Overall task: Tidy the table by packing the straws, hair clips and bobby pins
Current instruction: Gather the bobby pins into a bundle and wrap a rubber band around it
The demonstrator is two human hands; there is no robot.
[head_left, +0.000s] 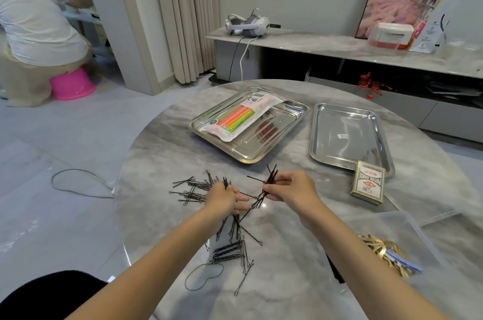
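Black bobby pins (194, 190) lie scattered on the round marble table, with another heap (230, 251) nearer me. My left hand (223, 198) rests in the pile and pinches a few pins at its top. My right hand (290, 189) grips a bundle of bobby pins (268, 187) that fans out above and below its fingers. A bag of coloured straws (239, 117) lies in the left steel tray (209, 134). Gold and blue hair clips (389, 254) sit in a clear plastic box (407, 223) at the right.
A second steel tray (366, 147) holds nothing but a small label. A box of playing cards (368, 182) leans on its near corner. A thin elastic loop (203, 276) lies near the table's front. A person sits on a pink stool (72, 85) at the far left.
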